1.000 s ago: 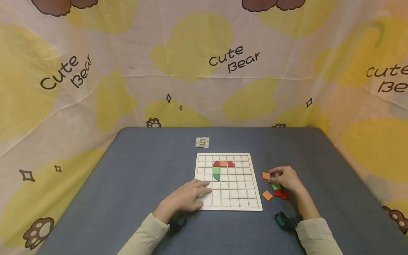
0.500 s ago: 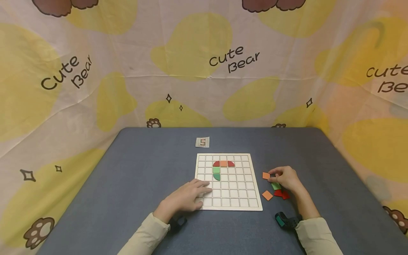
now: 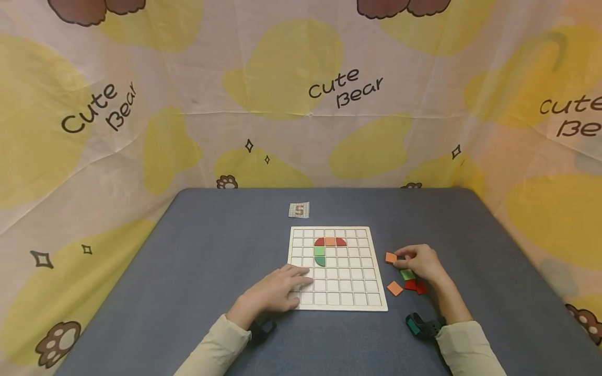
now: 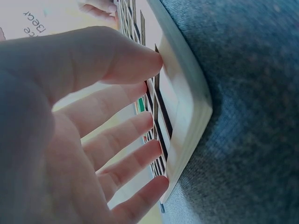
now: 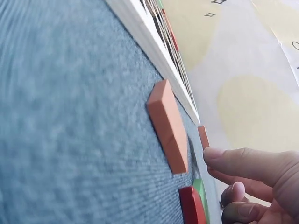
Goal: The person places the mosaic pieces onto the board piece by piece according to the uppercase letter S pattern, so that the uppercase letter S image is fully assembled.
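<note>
I'm seeing the right hand [image 3: 423, 261] pinching a flat orange square tile [image 3: 390, 258] between thumb and fingertips, just right of a flat white grid board [image 3: 346, 298]. I'm not able to tell if the tile is touching the table. The left hand [image 3: 277, 290] is holding nothing; its fingers are reaching across the board's near-left cells, covering some, thumb resting by the near edge.

Clutter: a second orange tile [image 3: 395, 288] is lying diamond-wise near the board's right edge. A green piece [image 3: 408, 274] is sitting just on the near side of the right hand's fingers, with two flat red pieces [image 3: 411, 284] bunching up close to it.

On the board, a dark-red rounded piece [image 3: 320, 242], an orange square [image 3: 331, 242] and another dark-red rounded piece [image 3: 340, 242] are running in the second row from the far side. A light-green square [image 3: 320, 251], then a dark-green rounded piece [image 3: 320, 261], are lining up below the left one.

A small printed card [image 3: 299, 210] is lying beyond the far edge. I'm seeing only a narrow strip separating tile and board. The blue-grey tabletop [image 3: 226, 235] is stretching wide left and right, ending at a printed cloth backdrop [image 3: 291, 78].
</note>
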A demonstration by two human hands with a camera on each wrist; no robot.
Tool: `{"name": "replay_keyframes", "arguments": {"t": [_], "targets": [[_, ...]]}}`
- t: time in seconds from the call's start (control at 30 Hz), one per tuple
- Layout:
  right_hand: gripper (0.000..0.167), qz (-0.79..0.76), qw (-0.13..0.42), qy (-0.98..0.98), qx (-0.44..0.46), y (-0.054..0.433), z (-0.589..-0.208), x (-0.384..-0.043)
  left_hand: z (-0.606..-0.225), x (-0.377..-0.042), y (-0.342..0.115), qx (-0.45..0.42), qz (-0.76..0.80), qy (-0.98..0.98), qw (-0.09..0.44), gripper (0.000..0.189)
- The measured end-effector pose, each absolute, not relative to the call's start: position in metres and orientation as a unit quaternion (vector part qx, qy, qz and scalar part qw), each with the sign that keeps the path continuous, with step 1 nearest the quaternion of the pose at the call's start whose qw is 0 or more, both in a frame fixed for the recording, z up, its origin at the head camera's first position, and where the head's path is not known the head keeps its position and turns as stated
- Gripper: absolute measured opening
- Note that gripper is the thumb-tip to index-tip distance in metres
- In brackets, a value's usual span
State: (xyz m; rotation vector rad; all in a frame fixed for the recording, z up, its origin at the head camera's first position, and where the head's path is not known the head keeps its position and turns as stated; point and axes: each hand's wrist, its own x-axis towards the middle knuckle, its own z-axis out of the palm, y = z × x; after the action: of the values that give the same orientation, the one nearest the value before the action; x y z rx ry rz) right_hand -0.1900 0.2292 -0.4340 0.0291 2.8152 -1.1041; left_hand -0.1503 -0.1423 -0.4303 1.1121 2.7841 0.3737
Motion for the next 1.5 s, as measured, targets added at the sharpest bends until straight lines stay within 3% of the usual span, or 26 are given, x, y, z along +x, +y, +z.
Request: {"name": "replay_keyframes", "arguments": {"t": [1.5], "targets": [[0.033,-0.433,0.074,0.896,-0.068,0.174,-0.433,-0.197,-0.429,-0.149,-0.141,0.365,0.129,0.920,0.055,0.050]]}}
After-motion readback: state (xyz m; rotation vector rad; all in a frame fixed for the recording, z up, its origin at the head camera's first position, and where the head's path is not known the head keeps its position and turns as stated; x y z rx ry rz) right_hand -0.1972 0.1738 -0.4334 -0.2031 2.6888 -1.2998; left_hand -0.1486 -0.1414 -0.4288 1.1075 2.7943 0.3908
